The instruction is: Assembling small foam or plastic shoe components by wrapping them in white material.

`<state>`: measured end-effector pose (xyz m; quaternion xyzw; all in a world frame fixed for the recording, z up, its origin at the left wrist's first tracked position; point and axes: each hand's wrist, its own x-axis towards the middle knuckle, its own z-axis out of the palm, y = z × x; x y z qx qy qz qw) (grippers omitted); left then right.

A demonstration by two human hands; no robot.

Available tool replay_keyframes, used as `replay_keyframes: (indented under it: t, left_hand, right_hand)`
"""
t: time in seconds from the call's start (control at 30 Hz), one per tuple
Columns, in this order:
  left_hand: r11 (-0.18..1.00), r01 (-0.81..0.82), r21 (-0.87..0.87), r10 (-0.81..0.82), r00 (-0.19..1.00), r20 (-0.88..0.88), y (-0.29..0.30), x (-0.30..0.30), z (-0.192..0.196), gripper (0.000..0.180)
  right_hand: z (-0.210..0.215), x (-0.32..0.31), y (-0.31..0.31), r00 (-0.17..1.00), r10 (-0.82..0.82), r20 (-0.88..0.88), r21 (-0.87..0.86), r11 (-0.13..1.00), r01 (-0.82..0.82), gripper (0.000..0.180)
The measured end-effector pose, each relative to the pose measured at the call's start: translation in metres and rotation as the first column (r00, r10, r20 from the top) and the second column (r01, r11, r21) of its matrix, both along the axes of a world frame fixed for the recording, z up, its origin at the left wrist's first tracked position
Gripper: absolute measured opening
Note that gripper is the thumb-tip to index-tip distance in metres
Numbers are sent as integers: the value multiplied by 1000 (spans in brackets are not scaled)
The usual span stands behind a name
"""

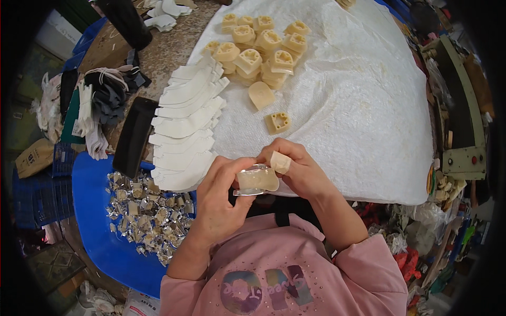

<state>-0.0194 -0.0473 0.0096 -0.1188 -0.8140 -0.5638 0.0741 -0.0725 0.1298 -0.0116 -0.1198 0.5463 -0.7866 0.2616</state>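
Now, a beige curved block with shiny silver edging (254, 180) is held by the left hand (221, 187) at the near edge of a white woven sheet (342, 131).
The right hand (303, 171) is curled just beside it; whether anything is gripped there cannot be told. Hollow cream-coloured blocks (249, 61) are heaped farther back, and overlapping white curved strips (184, 129) are laid to the left.
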Motion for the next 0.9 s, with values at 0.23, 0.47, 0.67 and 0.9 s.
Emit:
replay_keyframes:
  t: [0.23, 0.47, 0.67, 0.9]
  left_hand:
    - [996, 33, -88, -39, 997, -68, 4, 1, 7, 44]
    - [996, -65, -56, 57, 990, -131, 10, -3, -10, 48]
    - [979, -187, -82, 156, 946, -283, 23, 4, -20, 51]
    - [932, -334, -137, 284, 913, -293, 28, 2, -27, 45]
  right_hand:
    - [9, 2, 4, 901, 111, -420, 294, 956, 19, 11]
    - [-6, 9, -2, 994, -31, -107, 16, 999, 32, 17]
    - [5, 19, -9, 952, -59, -300, 152, 982, 109, 21]
    - [-16, 24, -20, 983, -178, -53, 102, 978, 183, 24]
